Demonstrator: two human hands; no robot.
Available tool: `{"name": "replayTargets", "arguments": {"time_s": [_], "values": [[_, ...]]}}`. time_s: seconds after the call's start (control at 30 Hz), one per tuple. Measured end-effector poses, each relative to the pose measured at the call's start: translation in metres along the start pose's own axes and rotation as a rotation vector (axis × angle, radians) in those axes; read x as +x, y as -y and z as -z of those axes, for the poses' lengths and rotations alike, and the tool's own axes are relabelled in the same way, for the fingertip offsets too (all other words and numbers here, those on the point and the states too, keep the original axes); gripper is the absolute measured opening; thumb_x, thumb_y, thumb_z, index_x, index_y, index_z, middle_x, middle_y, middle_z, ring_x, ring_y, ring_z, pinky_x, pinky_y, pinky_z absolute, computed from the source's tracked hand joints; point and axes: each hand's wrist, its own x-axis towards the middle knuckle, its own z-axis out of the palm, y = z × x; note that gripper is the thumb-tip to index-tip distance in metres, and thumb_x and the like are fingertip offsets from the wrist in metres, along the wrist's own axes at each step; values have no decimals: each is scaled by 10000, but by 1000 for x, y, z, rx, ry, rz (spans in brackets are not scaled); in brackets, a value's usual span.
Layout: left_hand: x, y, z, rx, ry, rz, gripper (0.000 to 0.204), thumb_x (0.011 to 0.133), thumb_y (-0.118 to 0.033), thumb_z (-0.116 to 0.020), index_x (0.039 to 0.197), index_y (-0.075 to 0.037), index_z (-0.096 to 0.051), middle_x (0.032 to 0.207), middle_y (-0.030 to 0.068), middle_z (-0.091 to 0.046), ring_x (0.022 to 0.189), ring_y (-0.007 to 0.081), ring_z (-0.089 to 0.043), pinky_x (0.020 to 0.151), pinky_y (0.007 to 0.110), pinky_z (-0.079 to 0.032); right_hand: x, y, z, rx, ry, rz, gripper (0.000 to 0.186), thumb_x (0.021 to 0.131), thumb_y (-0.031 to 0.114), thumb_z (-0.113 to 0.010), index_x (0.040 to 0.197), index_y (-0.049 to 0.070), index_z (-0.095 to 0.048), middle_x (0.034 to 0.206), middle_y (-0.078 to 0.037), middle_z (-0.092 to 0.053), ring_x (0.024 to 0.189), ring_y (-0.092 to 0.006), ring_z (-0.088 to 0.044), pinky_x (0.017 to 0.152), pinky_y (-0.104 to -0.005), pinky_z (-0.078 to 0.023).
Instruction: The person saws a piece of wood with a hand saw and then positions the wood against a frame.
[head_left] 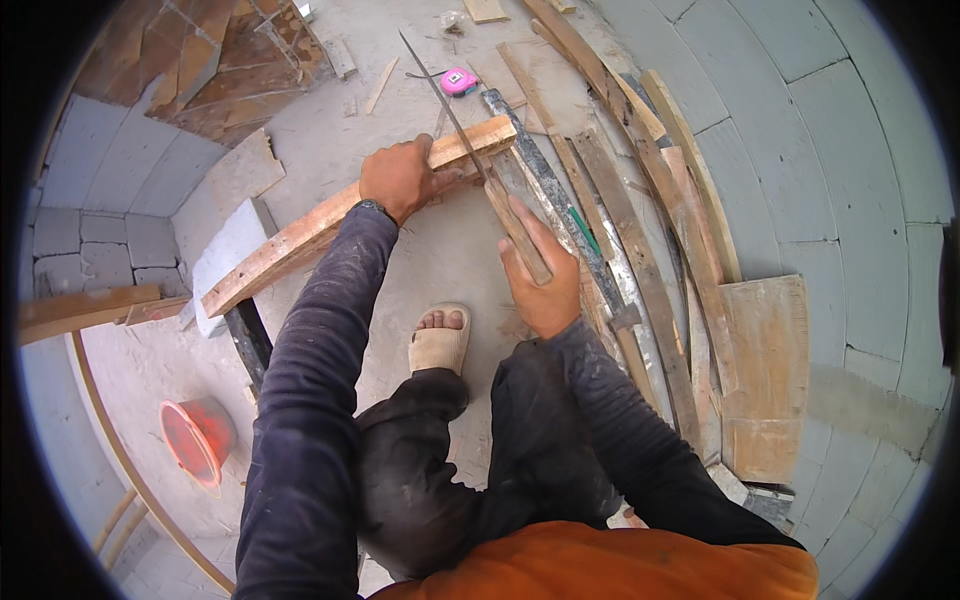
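A long wooden beam (295, 238) slants across in front of me, its near end low at the left and its far end up at the right. My left hand (398, 180) is closed over the top of the beam, short of its far end. In my right hand (550, 285) is the wooden handle of a handsaw (515, 230), with the fingers wrapped round it. The narrow saw blade points up and away to the left. It crosses the beam close to the far end, right of my left hand; whether the teeth have cut in, I cannot tell.
Beyond the beam a pink tape measure (459, 82) lies on the concrete floor. Long planks (640, 200) and a dark, stained bar (545, 180) run along the block wall at right, near a plywood piece (765, 375). A white block (232, 250) and a red bucket (197, 440) stand left.
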Motion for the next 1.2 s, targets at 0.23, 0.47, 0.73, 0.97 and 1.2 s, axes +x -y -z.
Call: {"name": "replayTargets", "arguments": {"time_s": [0.23,0.47,0.73,0.97,1.2], "values": [[-3,12,4,14,-13,-3,579,861,-614,-800,1021,-66,-698,882,174,-773,849,380,-764,743,509,-590,-81,5,36,10,35,-97,526,1000,57,-691,1512,13,-579,1457,-227,-660,1357,-301,-648,1125,-374,-490],[8,-4,5,-16,-26,-31,588,857,-608,-805,1064,-64,-720,898,174,-782,845,369,-768,752,508,-593,25,-2,-8,40,-14,9,521,1003,90,-708,1504,18,-585,1454,-203,-669,1352,-297,-648,1114,-375,-494],[-4,17,-5,-27,-44,-33,583,858,-588,-791,1073,-51,-717,918,194,-775,884,388,-762,785,516,-584,-90,15,37,31,-3,-129,517,1019,106,-703,1488,-70,-573,1447,-229,-666,1369,-284,-626,1150,-379,-465],[2,15,4,-68,-27,-34,584,846,-590,-797,1089,-63,-729,942,188,-784,910,386,-766,813,510,-588,26,-9,-29,-44,-71,98,502,1014,99,-702,1495,-1,-598,1458,-223,-659,1353,-287,-639,1140,-384,-471],[-2,16,7,-4,17,-9,573,858,-598,-799,1078,-75,-724,930,168,-790,879,378,-769,778,508,-591,-58,10,-1,21,-73,-56,518,1000,83,-697,1503,16,-592,1443,-225,-672,1366,-302,-637,1132,-373,-471]]}}
